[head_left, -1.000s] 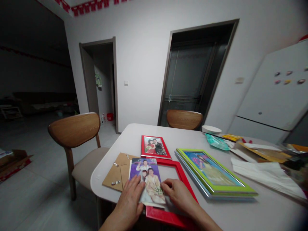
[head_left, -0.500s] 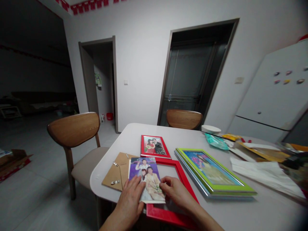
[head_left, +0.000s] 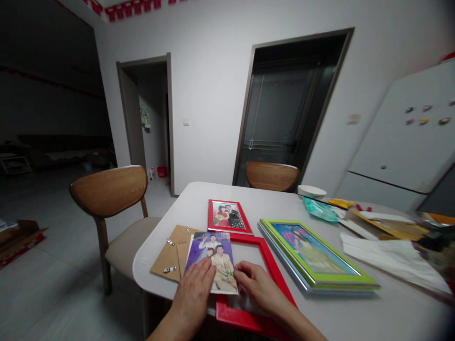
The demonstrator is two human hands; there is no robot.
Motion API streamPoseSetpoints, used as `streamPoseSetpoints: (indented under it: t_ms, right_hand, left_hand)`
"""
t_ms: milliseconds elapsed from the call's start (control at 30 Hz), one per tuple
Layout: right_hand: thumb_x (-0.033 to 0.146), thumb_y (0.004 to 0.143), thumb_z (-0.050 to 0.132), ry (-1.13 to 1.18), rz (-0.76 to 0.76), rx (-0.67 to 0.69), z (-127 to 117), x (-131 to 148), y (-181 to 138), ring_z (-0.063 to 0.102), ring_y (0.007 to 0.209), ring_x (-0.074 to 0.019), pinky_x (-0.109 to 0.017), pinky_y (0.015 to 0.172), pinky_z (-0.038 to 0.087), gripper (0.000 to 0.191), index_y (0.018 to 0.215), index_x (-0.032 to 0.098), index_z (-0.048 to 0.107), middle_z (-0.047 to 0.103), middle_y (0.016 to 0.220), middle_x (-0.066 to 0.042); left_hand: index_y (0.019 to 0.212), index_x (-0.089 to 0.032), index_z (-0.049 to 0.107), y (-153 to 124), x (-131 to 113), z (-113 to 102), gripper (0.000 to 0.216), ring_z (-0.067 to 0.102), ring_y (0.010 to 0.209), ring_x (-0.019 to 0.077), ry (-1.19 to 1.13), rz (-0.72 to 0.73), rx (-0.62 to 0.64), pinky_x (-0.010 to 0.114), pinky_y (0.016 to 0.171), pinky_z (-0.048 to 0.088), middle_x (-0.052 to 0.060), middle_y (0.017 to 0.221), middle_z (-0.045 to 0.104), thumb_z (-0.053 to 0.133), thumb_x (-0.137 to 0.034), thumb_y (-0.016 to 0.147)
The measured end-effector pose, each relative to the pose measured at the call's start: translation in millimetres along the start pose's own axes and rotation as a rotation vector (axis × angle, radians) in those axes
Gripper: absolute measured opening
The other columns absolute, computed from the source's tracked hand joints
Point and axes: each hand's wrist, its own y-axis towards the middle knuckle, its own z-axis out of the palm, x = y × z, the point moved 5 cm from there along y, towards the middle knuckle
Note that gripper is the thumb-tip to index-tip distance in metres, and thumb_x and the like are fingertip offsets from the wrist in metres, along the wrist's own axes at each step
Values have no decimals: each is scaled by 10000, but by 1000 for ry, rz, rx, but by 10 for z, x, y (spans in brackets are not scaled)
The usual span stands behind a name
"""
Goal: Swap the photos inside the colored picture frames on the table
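Observation:
A printed photo (head_left: 224, 263) of several people on a purple background lies partly over an empty red picture frame (head_left: 245, 318) and partly over a brown backing board (head_left: 165, 258) with metal clips. My left hand (head_left: 195, 288) rests on the photo's lower left with its fingers stretched out flat. At the photo's right edge, my right hand (head_left: 256, 284) is closed in a pinch, thumb and fingertips on the print. Behind the empty frame is a smaller red picture frame (head_left: 212, 218) with a couple's photo in it.
Stacked picture frames, a green picture frame (head_left: 351, 280) on top, lie to the right. Beyond them are white paper (head_left: 384, 255), a yellow envelope (head_left: 401, 229), a teal plastic packet (head_left: 320, 209) and a white bowl (head_left: 312, 191). Wooden chairs (head_left: 110, 192) stand around the white table (head_left: 194, 196).
The photo has shifted slightly left and away from me, with its lower edge turned. Both hands moved slightly with it, and the frames stayed in place.

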Motion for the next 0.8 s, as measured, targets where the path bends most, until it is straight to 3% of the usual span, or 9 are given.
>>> streamPoseSetpoints:
  t_ms: [100,167,267,333,400,500,633,800]
  right_hand:
    - [373,735,441,159,-24,14,16,126,-32,466,474,-75,-189,450,341,239,705,149,517,533,590,19]
    - [393,732,457,215,-33,11,15,207,-61,472,486,-72,-190,459,346,255,722,147,527,556,629,7]
    - [396,722,485,269,-38,25,39,293,-116,466,483,-67,-191,468,351,262,719,142,549,569,622,3]
    - [398,714,501,302,-20,62,90,310,-147,470,480,-65,-187,458,348,272,735,135,570,581,622,-4]
    - [411,696,525,358,23,98,157,294,-164,486,483,-69,-184,440,347,300,789,131,582,599,649,-17]
    - [435,663,564,549,87,72,206,247,-168,540,530,-83,-184,447,379,360,866,138,572,621,753,-44]
    - [422,647,594,837,80,-113,102,201,-171,589,641,-113,-207,530,449,351,885,167,564,631,845,-49]
    - [364,668,586,960,36,-253,-56,136,-180,600,756,-151,-240,589,482,349,980,222,521,644,887,-17]
  left_hand:
    - [1096,-156,522,42,127,-177,448,512,1036,213,-96,17,-172,373,857,440,100,1117,564,359,-33,696]
    - [1086,-176,535,73,246,-367,444,534,1008,195,-251,-47,-284,339,857,440,77,1090,586,354,-47,702]
    - [1017,-208,587,95,414,-637,336,573,940,193,-588,-297,-441,300,838,443,41,996,639,404,-123,749]
    - [950,-190,620,90,451,-700,241,595,883,215,-914,-495,-531,297,792,461,44,901,669,489,-220,750]
    - [930,-157,619,103,385,-639,266,607,837,235,-1310,-616,-583,312,749,473,56,834,681,568,-295,709]
    - [995,-138,574,163,174,-454,349,608,839,232,-1747,-615,-582,327,759,464,66,847,677,607,-302,690]
    - [1058,-133,535,189,-33,-247,370,576,922,227,-1898,-583,-561,334,836,420,88,936,654,598,-264,717]
    - [1083,-136,515,202,-167,-114,424,566,945,241,-1986,-635,-545,359,865,405,103,971,642,627,-252,691]
